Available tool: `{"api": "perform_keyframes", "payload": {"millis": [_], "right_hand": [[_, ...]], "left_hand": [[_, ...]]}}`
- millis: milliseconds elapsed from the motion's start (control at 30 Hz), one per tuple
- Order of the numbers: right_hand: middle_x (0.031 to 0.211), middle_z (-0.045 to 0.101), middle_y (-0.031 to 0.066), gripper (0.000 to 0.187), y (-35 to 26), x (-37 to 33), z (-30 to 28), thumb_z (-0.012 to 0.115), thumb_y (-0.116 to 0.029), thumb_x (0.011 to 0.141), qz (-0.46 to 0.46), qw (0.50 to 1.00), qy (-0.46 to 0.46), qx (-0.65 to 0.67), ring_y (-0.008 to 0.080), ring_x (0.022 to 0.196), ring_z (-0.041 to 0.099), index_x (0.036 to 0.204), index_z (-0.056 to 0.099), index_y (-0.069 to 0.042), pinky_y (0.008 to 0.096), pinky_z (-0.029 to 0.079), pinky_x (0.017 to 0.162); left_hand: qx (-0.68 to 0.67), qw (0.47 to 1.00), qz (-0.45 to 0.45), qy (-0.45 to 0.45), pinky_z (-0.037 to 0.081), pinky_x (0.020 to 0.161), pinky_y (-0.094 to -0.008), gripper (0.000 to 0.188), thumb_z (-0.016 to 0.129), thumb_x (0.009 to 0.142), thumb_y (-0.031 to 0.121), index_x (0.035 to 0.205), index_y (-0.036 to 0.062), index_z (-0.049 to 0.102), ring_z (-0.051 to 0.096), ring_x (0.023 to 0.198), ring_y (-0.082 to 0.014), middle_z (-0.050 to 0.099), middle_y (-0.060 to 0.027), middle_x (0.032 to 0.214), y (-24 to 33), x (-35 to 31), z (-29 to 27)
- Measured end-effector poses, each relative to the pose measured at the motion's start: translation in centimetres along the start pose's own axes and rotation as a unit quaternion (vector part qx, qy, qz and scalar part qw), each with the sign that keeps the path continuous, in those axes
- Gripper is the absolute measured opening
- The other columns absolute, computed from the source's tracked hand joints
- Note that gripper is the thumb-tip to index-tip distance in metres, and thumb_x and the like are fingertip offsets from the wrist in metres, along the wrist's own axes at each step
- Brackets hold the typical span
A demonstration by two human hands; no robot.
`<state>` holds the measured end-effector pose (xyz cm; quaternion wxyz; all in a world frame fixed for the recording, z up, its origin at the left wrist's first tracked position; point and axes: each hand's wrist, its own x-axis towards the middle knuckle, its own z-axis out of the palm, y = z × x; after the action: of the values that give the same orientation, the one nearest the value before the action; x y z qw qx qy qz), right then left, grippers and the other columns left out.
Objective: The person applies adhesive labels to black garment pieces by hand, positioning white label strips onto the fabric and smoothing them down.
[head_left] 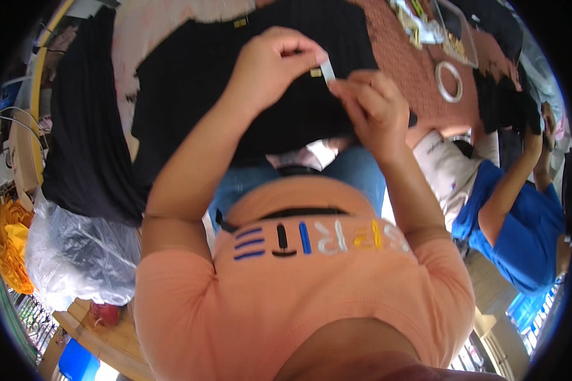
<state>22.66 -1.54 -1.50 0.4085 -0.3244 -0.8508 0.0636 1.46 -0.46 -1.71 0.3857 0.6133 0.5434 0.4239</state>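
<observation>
Above the black garment (197, 82) on the table, both of my hands hold a short white strip (326, 70). My left hand (264, 70) pinches its upper end between thumb and fingertips. The lower end is in the closed fingers of my right hand (376, 108). Just behind the strip, a small yellow label (316, 73) shows on the black cloth. A second yellow label (239, 23) lies farther off on the same cloth, close to its far edge.
A white tape roll (449, 81) and a clear plastic box (457, 38) lie on the brown tabletop (419, 82) at right. More black cloth (86, 127) drapes at left, above a clear plastic bag (82, 254). A co-worker in blue (515, 222) handles black cloth at far right.
</observation>
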Motion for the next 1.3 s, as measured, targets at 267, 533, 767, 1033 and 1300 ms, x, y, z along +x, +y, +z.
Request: {"api": "perform_keyframes", "payload": {"millis": [267,533,767,1033,1300], "right_hand": [[0.091,0.067,0.0030,0.020,1.2,1.9,0.5,0.083,-0.008,0.074,0.057,0.996,0.056,0.034,0.0223,0.075,0.063,0.092,0.077,-0.014,0.0333,0.049,0.065],[0.083,0.066,0.0001,0.015,1.5,-2.3,3.6,0.085,-0.012,0.074,0.143,0.984,0.008,0.107,0.0178,0.076,0.065,0.086,0.075,-0.013,0.0310,0.044,0.067],[0.081,0.066,-0.0012,0.012,1.7,-3.1,4.1,0.083,-0.013,0.076,0.146,0.985,-0.030,0.083,0.0175,0.074,0.064,0.086,0.076,-0.013,0.0313,0.043,0.068],[0.078,0.066,-0.0012,0.008,1.8,-2.8,4.4,0.081,-0.015,0.078,0.175,0.980,-0.045,0.079,0.0189,0.073,0.064,0.084,0.076,-0.012,0.0326,0.045,0.072],[0.079,0.067,-0.0017,0.008,1.9,-2.9,4.7,0.081,-0.017,0.080,0.187,0.978,-0.049,0.073,0.0187,0.072,0.064,0.085,0.077,-0.012,0.0327,0.046,0.074]], "left_hand": [[0.030,0.999,0.023,0.026,0.051,0.080,-0.0251,0.017,0.079,0.088,0.019,0.097,0.0043,0.077,0.067,0.086,-0.0106,0.073,-0.0024,0.092,2.8,2.6,-0.4],[0.136,0.991,0.018,-0.004,0.054,0.076,-0.0328,0.026,0.081,0.082,0.032,0.094,0.0095,0.080,0.069,0.085,-0.0209,0.072,-0.0076,0.094,-3.9,1.3,1.3],[0.149,0.988,-0.028,-0.033,0.053,0.085,-0.0363,0.023,0.077,0.084,0.027,0.102,0.0132,0.079,0.069,0.096,-0.0227,0.072,-0.0067,0.107,-5.0,0.7,2.1],[0.127,0.992,-0.020,-0.003,0.055,0.079,-0.0365,0.013,0.077,0.082,0.015,0.089,0.0045,0.078,0.070,0.087,-0.0305,0.071,-0.0149,0.093,-3.7,1.0,2.1],[0.144,0.989,-0.013,-0.002,0.055,0.079,-0.0364,0.014,0.077,0.083,0.015,0.091,0.0039,0.078,0.070,0.086,-0.0302,0.072,-0.0142,0.092,-3.9,1.0,2.1]]}}
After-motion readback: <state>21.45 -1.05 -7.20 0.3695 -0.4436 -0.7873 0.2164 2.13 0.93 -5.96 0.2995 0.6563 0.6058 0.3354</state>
